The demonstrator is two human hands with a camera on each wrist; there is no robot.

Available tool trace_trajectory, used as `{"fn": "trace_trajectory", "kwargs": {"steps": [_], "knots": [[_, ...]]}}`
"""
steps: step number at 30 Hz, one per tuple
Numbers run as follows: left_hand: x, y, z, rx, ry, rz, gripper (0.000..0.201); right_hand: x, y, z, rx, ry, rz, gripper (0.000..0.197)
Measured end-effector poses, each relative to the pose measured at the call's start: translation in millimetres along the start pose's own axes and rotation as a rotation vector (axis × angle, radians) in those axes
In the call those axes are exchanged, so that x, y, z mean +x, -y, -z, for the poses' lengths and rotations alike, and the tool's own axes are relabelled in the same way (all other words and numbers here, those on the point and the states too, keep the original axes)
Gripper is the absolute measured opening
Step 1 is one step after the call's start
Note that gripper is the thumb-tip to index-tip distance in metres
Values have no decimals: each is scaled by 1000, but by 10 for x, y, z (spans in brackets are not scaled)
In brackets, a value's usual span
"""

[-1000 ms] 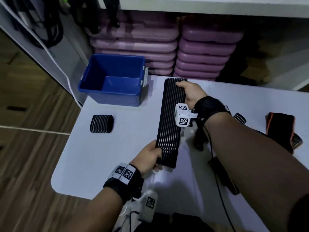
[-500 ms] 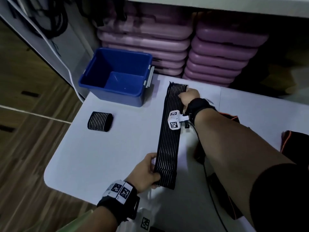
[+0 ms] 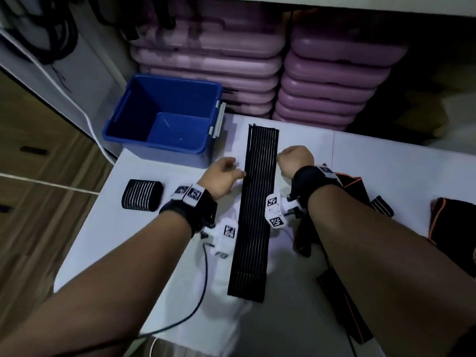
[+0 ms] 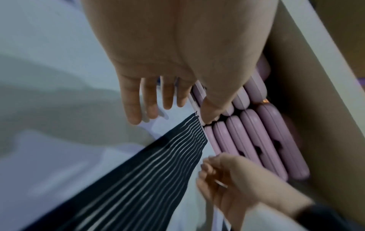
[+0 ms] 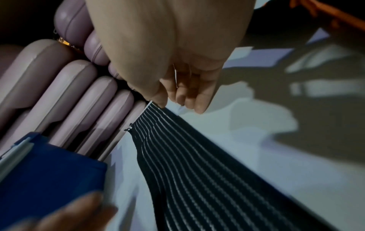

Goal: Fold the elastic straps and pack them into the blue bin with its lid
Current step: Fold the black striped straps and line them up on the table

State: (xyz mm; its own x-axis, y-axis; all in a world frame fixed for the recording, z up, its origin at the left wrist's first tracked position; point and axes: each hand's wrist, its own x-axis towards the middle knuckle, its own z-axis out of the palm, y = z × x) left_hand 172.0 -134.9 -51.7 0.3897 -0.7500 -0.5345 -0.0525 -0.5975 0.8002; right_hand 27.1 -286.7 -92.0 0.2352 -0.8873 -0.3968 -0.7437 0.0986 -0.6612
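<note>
One long striped strap (image 3: 256, 210) lies flat lengthwise on the white table (image 3: 108, 235) beside the blue bin (image 3: 164, 119), flanked by the left hand (image 3: 221, 176), fingers loosely extended, and the right hand (image 3: 296, 161), fingers curled, neither gripping it.

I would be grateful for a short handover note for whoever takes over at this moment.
Left hand: open, fingers straight, at the left edge of the long striped strap; no grip.
Right hand: fingers curled at its right edge, holding nothing.
Strap lies flat and unfolded on the white table.
Done: one rolled strap on the table.
Left: fold the long strap, pack both into the empty blue bin; lid not in view.
</note>
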Motion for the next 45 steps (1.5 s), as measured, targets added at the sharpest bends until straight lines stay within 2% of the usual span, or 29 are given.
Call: {"fn": "trace_trajectory", "kwargs": {"steps": [3,6,8,10,14,17,21,22,25,27,29,32,34,39,45], "knots": [[286,-222,-110,-58,5,-3,55,-15,18,-48,28,16,14,20],[491,-234,-171,-63,0,-4,48,45,33,-93,56,39,17,25],[572,-198,-177,-87,1,13,53,77,30,-107,84,40,10,26],[614,-177,-168,-102,12,12,57,113,13,-127,87,43,11,25],[672,-158,-170,-118,29,9,51,119,11,-114,120,70,0,19],[643,-140,-157,-88,28,-7,57,80,-1,-70,158,87,-10,27],[345,-17,-94,57,-2,-92,42,-178,-92,60,178,116,7,56],[206,34,-72,125,6,-132,37,-307,-113,108,152,117,49,57],[-326,279,23,449,68,-303,31,-838,-183,215,-9,131,228,34],[-700,473,83,624,121,-430,33,-1209,-306,196,-129,148,386,26],[-1001,682,115,743,201,-507,45,-1563,-474,101,-240,213,511,26],[-1271,1003,96,887,306,-601,51,-2045,-779,-112,-448,349,613,35],[-1350,1205,56,955,330,-692,57,-2304,-929,-234,-545,376,655,45],[-1353,1465,-16,1056,284,-732,72,-2528,-1103,-405,-612,303,682,62],[-1459,1533,-77,1076,163,-767,68,-2622,-1124,-459,-624,239,695,59]]}}
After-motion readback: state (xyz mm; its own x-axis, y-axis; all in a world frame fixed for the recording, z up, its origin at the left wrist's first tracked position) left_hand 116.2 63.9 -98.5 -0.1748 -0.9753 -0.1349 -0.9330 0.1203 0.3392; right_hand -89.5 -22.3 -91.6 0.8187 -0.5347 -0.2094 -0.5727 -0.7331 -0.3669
